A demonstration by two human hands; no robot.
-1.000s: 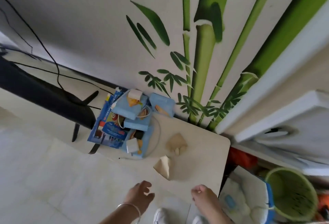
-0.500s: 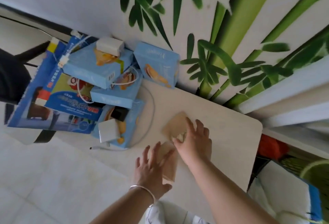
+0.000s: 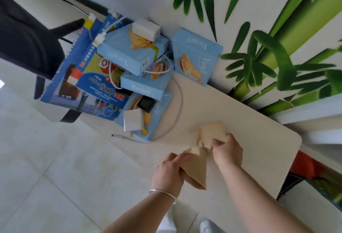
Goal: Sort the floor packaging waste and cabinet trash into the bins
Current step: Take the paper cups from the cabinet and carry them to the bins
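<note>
Left hand [image 3: 170, 172] pinched one paper scrap [image 3: 196, 168], right hand [image 3: 226, 149] another [image 3: 212, 133]; both looked light, limp, crushable, on the surface [image 3: 259, 140] near the boxes [image 3: 146, 77].

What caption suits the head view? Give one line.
Left hand and right hand each grasp crumpled brown paper on a cabinet top.

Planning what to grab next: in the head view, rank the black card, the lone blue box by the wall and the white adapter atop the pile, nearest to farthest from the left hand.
1. Black card, on the pile's lowest box.
2. Lone blue box, against the wall.
3. White adapter, atop the pile.

Measured from the left hand.
</note>
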